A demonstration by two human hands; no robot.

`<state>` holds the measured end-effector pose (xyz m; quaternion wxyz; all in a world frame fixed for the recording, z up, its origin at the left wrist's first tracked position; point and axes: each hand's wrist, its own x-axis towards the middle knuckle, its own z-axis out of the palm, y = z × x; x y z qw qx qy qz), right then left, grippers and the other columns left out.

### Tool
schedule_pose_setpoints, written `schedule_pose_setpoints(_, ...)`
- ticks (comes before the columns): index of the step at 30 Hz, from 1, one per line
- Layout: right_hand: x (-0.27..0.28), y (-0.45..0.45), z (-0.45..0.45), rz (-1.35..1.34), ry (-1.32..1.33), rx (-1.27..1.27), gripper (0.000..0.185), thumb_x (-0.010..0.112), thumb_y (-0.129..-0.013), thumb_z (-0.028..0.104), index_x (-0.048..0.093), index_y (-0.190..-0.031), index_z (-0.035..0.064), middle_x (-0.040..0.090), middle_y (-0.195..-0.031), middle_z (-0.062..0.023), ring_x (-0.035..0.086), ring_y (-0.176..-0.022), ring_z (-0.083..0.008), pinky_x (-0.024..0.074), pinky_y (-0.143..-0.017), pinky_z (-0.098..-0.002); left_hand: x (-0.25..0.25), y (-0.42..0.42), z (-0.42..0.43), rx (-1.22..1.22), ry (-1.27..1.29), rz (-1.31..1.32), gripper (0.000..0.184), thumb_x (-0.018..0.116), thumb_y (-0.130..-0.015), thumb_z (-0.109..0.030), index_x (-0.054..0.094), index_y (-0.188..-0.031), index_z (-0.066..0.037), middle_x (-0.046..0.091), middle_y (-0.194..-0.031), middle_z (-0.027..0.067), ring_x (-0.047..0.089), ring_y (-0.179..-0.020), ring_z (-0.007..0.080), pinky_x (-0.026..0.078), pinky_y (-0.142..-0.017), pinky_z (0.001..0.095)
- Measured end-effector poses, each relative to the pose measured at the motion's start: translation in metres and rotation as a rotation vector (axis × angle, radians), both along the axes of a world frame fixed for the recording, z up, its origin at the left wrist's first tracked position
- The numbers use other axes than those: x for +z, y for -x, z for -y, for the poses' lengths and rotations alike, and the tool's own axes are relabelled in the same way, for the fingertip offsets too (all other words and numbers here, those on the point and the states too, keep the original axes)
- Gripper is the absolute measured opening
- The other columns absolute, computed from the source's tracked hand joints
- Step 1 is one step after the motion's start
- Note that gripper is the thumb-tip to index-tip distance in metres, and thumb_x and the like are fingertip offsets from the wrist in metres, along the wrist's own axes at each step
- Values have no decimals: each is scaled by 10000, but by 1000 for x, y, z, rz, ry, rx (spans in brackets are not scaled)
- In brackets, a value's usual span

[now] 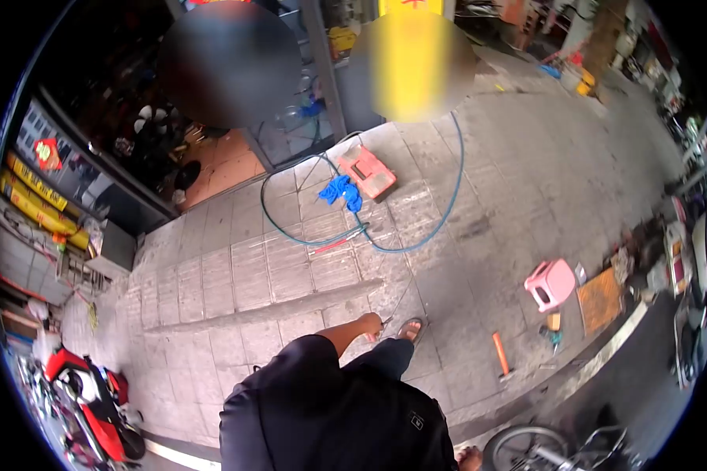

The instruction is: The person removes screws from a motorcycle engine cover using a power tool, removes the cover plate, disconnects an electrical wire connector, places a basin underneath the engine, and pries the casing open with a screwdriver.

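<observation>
My left hand (369, 325) reaches out of a black sleeve, low over the paving beside my sandalled foot (410, 329). Its fingers are curled closed; a small dark thing shows at the fingertips, too small to name. At the bottom edge, my right hand (470, 458) is partly cut off, and its fingers do not show clearly. Close to it is a spoked wheel (526, 449). An orange-handled hammer (500, 355) lies on the ground to the right, near a teal power tool (553, 337).
A pink stool (551, 283) stands by a brown board (601, 301). Farther ahead are a red toolbox (369, 172), a blue cloth (340, 192) and a looped green hose (453, 206). A low step (267, 308) crosses the paving. A red motorcycle (94, 408) is at left.
</observation>
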<state>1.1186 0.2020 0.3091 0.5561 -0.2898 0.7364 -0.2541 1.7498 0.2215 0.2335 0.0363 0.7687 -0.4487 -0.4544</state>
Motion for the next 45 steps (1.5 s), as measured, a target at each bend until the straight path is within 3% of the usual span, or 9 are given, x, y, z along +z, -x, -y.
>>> schedule_pose_setpoints(2, 9, -40, 48, 12, -135, 141, 378, 546, -888, 261, 481, -1174, 23, 605, -1014, -135, 585, -796, -212, 478, -646, -308, -24, -18, 31, -576, 30, 28, 279, 533, -800, -320, 685, -784, -87, 689, -768, 93, 671, -676, 236, 533, -579, 372)
schedule_pose_setpoints(6, 7, -129, 155, 100, -170, 305, 282, 555, -869, 224, 506, -1083, 48, 578, -885, -96, 534, -682, -166, 427, -561, -271, 80, -36, 83, 432, -104, -411, 254, 555, -818, -272, 659, -817, -40, 681, -752, 95, 658, -547, 207, 537, -492, 307)
schedule_pose_setpoints(12, -1, -191, 253, 252, -149, 428, 139, 568, -840, 169, 542, -947, 84, 537, -692, -36, 457, -512, -97, 351, -433, -214, 81, -74, 113, 508, 103, -396, 231, 528, -835, -229, 642, -834, -28, 683, -736, 76, 657, -542, 201, 547, -462, 322)
schedule_pose_setpoints(17, 2, -209, 324, 205, 73, 614, 107, 578, -845, 147, 501, -898, 95, 487, -662, -26, 409, -490, -81, 319, -417, -211, 91, -74, 106, 717, -110, -338, 272, 469, -846, -212, 642, -810, -6, 690, -763, 81, 664, -564, 202, 549, -473, 331)
schedule_pose_setpoints(20, -7, -212, 360, 249, -225, 451, 107, 566, -844, 142, 511, -918, 86, 488, -663, -38, 421, -491, -93, 336, -411, -222, 71, -64, 101, 673, -311, -302, 267, 461, -840, -212, 649, -845, -22, 687, -754, 80, 667, -577, 193, 540, -471, 322)
schedule_pose_setpoints(22, -152, -145, 394, 280, -235, 525, 106, 543, -846, 154, 524, -888, 58, 505, -664, -54, 472, -502, -126, 393, -410, -262, 62, -48, 101, 684, -376, -292, 272, 450, -842, -207, 655, -818, -30, 683, -725, 73, 666, -569, 192, 543, -473, 315)
schedule_pose_setpoints(24, -56, -201, 449, 117, -264, 615, 109, 543, -846, 156, 526, -887, 57, 507, -665, -55, 475, -504, -127, 395, -412, -262, 61, -39, 112, 862, -293, -297, 299, 476, -840, -224, 645, -707, -16, 657, -653, 54, 617, -477, 185, 517, -431, 321)
schedule_pose_setpoints(37, 16, -329, 661, 3, -225, 1011, 129, 541, -846, 170, 533, -878, 46, 524, -675, -59, 492, -517, -132, 408, -421, -265, 184, -11, 296, 1073, 331, -376, 234, 517, -831, -213, 632, -883, -17, 693, -771, 30, 650, -542, 159, 534, -493, 305)
schedule_pose_setpoints(45, 31, -375, 732, -90, -225, 1221, 143, 540, -846, 179, 538, -873, 39, 534, -681, -62, 503, -525, -135, 417, -427, -267, 123, 21, 254, 1333, 225, -366, 224, 503, -830, -192, 629, -858, -9, 676, -740, 77, 640, -534, 207, 517, -479, 328)
